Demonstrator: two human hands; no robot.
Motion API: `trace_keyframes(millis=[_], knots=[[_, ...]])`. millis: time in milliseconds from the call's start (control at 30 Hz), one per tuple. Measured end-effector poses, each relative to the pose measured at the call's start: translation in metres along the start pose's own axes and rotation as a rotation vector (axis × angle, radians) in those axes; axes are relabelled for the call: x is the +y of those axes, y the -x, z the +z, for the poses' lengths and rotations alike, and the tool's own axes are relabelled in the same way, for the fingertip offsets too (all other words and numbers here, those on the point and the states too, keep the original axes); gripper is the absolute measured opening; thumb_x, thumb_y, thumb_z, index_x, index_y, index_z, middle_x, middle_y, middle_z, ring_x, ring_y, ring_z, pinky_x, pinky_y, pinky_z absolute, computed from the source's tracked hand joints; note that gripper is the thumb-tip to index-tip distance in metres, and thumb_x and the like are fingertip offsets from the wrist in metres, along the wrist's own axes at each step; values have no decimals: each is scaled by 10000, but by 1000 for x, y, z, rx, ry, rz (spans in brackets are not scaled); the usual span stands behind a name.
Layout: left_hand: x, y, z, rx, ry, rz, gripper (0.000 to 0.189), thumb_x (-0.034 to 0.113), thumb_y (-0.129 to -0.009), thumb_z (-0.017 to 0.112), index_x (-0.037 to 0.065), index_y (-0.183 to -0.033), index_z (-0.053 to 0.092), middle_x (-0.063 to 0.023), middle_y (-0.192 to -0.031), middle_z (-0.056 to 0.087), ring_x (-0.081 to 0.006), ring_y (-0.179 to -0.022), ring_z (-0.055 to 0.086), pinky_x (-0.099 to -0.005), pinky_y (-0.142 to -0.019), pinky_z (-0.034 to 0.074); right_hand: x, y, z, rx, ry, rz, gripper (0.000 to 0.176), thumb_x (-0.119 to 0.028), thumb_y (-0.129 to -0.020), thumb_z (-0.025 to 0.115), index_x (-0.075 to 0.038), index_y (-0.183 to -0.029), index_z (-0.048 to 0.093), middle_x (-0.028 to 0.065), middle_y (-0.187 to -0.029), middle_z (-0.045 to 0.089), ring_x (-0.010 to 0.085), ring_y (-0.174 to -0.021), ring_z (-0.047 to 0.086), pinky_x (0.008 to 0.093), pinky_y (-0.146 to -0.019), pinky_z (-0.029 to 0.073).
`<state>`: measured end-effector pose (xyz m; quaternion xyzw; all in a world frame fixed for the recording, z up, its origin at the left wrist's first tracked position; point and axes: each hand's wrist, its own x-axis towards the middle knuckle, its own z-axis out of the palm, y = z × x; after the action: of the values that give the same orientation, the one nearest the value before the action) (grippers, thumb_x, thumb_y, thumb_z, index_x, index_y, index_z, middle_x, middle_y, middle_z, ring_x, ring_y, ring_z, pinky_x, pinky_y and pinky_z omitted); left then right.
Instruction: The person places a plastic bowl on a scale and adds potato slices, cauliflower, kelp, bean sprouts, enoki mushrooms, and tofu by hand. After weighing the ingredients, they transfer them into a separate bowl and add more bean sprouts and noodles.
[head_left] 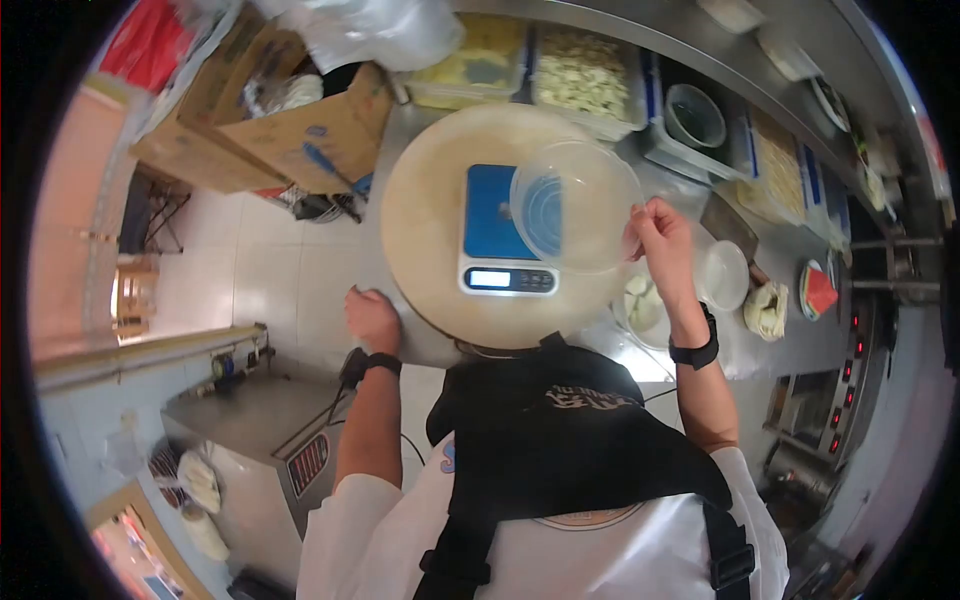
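A clear round plastic bowl (592,255) is pinched at its right rim by my right hand (662,240), fingers closed. The bowl overlaps the right side of a blue-topped digital kitchen scale (490,215), whose lit display faces me. Under the scale is a thick round wooden chopping board (425,200). My left hand (372,318) is curled into a loose fist at the counter's left edge, beside the board, with nothing showing in it. Just below my right hand stands a bowl of pale pieces (645,305).
Behind the board are tubs of yellow food (465,60) and chopped pale vegetables (585,75). A cleaver (728,218), a white bowl (724,275) and a plate with a red wedge (818,290) lie right. Cardboard boxes (300,135) stand left; a steel shelf (640,30) overhangs the back.
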<state>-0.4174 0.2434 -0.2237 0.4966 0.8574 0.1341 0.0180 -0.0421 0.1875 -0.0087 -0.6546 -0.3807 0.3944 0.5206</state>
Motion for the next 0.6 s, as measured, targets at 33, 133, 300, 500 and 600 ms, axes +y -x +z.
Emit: trace_keyframes(millis=[33,133,300,500,600], knots=[[1,1,-1,3,1,19,333,210,-850,392,38,-1101,529,-154,-1028,579,-327,-955,542,-437,-796,426,2,-3,14,-26,-1,-1,213,-161,-885,507,-44,-708,495,19,-591,537,97,-471,537,208,-415,406],[2,3,-5,6,1,38,329,214,-857,385,38,-1095,527,-139,-1046,569,-314,-969,531,-429,-792,421,9,-9,41,-122,71,53,188,-151,-889,487,-28,-748,505,40,-637,556,114,-526,573,217,-470,417],[1,3,1,105,21,84,278,183,-825,424,41,-1037,536,-126,-963,582,-303,-898,552,-425,-769,423,12,10,36,-209,34,145,190,-185,-912,459,-27,-827,521,58,-735,602,122,-612,591,228,-553,441],[5,3,-8,36,47,53,317,208,-837,406,27,-1062,536,-152,-991,577,-335,-918,540,-428,-785,417,52,49,19,-243,626,-219,212,-51,-829,490,12,-1028,527,136,-1069,552,272,-952,553,337,-803,440],[1,1,-3,46,55,70,320,209,-835,408,29,-1067,535,-156,-993,577,-331,-924,542,-426,-783,422,64,67,24,-279,831,-395,342,8,-751,514,4,-1092,504,173,-1254,435,347,-1124,440,393,-946,365]])
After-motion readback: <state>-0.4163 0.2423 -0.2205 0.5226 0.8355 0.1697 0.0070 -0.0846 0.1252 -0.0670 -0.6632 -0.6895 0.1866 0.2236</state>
